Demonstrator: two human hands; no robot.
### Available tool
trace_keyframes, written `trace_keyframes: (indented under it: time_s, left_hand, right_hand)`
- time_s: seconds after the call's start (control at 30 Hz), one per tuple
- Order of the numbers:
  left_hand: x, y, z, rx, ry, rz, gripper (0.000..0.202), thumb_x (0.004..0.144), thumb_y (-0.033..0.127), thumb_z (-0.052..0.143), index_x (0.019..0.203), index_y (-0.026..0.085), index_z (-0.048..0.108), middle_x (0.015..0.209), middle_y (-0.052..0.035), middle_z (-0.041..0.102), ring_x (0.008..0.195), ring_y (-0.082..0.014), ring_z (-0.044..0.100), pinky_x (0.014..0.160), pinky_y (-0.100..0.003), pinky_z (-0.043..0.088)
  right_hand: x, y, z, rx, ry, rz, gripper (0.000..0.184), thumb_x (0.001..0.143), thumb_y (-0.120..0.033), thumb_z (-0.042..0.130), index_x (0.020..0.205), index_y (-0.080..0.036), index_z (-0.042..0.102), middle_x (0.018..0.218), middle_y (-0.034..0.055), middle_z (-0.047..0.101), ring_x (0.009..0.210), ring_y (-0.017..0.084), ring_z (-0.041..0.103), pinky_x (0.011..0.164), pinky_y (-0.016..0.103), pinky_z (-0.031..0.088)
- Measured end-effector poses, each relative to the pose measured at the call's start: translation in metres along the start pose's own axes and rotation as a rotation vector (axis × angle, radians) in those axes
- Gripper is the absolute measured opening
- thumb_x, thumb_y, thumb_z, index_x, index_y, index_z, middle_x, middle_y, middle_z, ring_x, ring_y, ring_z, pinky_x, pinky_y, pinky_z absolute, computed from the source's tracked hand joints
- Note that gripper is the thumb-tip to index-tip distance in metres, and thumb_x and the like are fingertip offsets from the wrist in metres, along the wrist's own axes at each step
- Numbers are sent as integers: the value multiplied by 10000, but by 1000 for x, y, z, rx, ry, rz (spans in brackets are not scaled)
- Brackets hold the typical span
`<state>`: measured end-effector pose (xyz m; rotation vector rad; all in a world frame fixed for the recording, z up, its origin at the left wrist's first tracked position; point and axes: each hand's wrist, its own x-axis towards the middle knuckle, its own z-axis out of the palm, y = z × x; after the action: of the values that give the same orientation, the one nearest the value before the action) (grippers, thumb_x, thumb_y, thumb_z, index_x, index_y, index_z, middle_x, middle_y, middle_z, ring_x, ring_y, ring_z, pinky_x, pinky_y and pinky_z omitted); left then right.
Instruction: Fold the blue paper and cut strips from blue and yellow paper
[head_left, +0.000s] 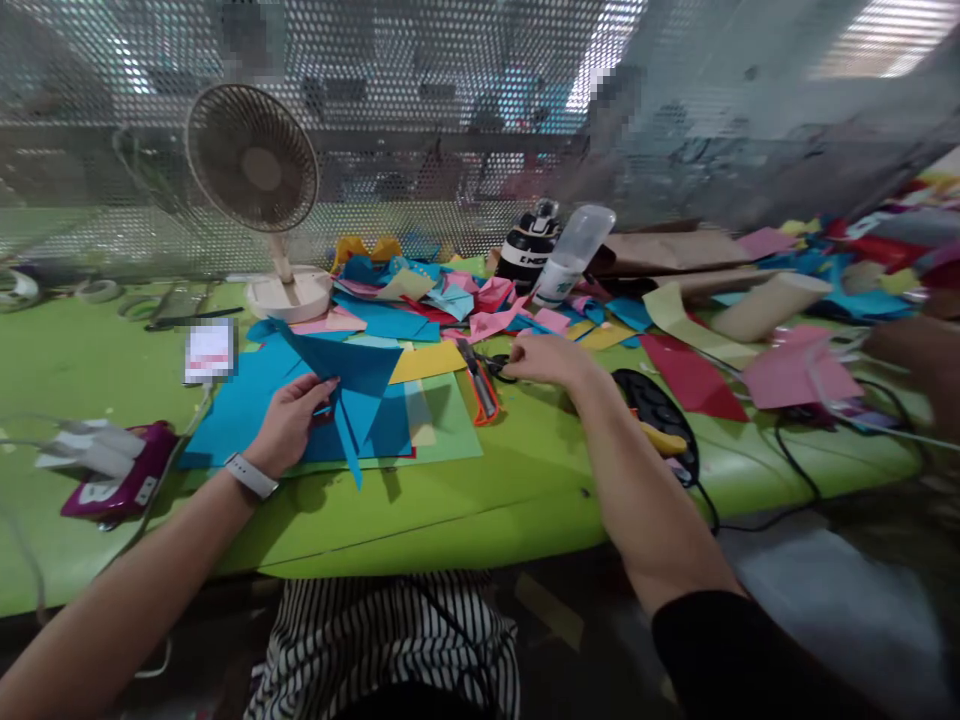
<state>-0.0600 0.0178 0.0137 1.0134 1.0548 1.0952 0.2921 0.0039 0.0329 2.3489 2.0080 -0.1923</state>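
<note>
The left hand pinches a folded blue paper, which juts out at its 2 o'clock. The right hand, fingers curled, meets the scissors at its 9 o'clock; whether it grips them is unclear. The green desk is strewn with scraps, and a fan stands at 11 o'clock before a mesh screen.

Premises: a paper-craft workshop, bench station. A green desk is strewn with sheets and offcuts of coloured paper. Scissors and an orange cutter lie among them, and tape rolls at the far edge. A perforated metal screen backs the station, and a desk fan stands before it.
</note>
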Motion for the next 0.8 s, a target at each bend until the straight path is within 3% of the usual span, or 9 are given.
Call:
trace_keyframes:
  time_s: [0.13, 0.5, 0.8]
  left_hand:
    - [0, 4, 2, -41, 43, -14, 368, 490, 317, 881, 690, 168, 610, 624, 51, 591, 528, -74, 537, 465, -183, 421]
    - [3, 3, 0, -113, 26, 6, 335, 519, 254, 850, 730, 170, 604, 626, 57, 600, 528, -80, 556, 483, -195, 440]
    - [4, 1, -4, -161, 46, 8, 335, 515, 217, 865, 745, 172, 626, 653, 45, 618, 538, -68, 549, 444, -163, 409]
  right_hand:
    - [6, 3, 3, -10, -37, 1, 254, 743, -427, 603, 761, -193, 701, 765, 69, 694, 675, 197, 607, 551, 265, 342]
    - [20, 13, 11, 67, 66, -40, 264, 800, -335, 565, 962, -169, 691, 944, 63, 720, 772, 156, 624, 598, 216, 388]
    - [15, 5, 12, -15, -22, 41, 211, 742, -365, 627, 813, -186, 713, 794, 55, 714, 716, 178, 635, 556, 241, 381]
